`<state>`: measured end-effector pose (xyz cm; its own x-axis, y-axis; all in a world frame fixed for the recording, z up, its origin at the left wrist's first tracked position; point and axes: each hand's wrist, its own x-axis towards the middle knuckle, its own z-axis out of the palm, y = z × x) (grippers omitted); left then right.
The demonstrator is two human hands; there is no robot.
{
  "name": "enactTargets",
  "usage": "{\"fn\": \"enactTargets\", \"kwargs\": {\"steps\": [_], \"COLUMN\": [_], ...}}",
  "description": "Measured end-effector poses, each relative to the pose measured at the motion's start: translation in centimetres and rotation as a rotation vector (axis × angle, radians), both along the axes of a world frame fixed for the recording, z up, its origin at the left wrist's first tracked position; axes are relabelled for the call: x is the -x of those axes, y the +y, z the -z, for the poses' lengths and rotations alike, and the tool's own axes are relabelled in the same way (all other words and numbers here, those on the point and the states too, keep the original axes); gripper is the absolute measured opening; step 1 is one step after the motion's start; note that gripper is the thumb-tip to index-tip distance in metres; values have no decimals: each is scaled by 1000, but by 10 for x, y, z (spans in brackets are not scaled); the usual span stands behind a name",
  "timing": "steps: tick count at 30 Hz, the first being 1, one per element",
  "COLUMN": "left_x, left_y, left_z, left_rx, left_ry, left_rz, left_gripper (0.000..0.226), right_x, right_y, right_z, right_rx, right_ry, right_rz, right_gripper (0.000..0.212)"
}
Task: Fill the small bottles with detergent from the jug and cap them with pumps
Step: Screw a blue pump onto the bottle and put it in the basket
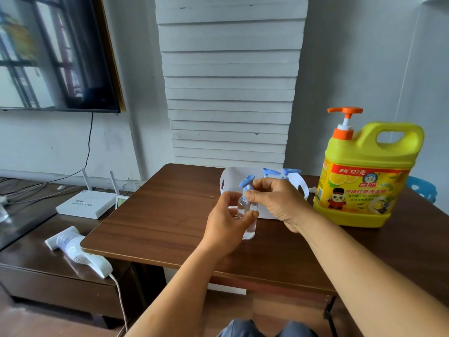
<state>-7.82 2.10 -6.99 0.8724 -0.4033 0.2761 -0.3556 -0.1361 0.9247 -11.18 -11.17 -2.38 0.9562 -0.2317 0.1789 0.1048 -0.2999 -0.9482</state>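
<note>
A small clear bottle (pixel 249 227) stands on the brown table (pixel 158 215), gripped around its body by my left hand (pixel 224 224). My right hand (pixel 274 200) pinches the collar of the blue pump (pixel 246 182) that sits on the bottle's neck. Behind my hands a white basket (pixel 229 178) holds two more bottles, of which only the blue pump heads (pixel 281 172) show. The yellow detergent jug (pixel 364 176) with an orange pump stands upright at the right of the table.
A white router (pixel 85 204) and a white handheld appliance (pixel 77 250) with a cord lie on the low dark cabinet at the left. A screen hangs on the wall above. A blue chair (pixel 422 188) stands behind the jug.
</note>
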Motion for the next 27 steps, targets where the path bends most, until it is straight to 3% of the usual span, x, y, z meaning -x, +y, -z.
{"fn": "enactTargets", "kwargs": {"steps": [8, 12, 16, 21, 27], "left_x": [2, 0, -7, -31, -68], "left_y": [-2, -1, -3, -17, -40], "left_z": [-2, -12, -48, -85, -83], "left_rx": [-16, 54, 89, 67, -88], "left_ry": [-30, 7, -94, -110, -96], "left_rz": [-45, -75, -103, -178, -231], "left_gripper": [35, 38, 37, 30, 22], "right_x": [1, 5, 5, -1, -5], "right_y": [4, 1, -6, -14, -25], "right_z": [1, 6, 2, 6, 7], "right_rx": [74, -87, -131, 30, 420], "right_ry": [-30, -59, -76, -17, 14], "right_rz": [39, 18, 167, 243, 275], "right_gripper": [8, 23, 29, 11, 13]}}
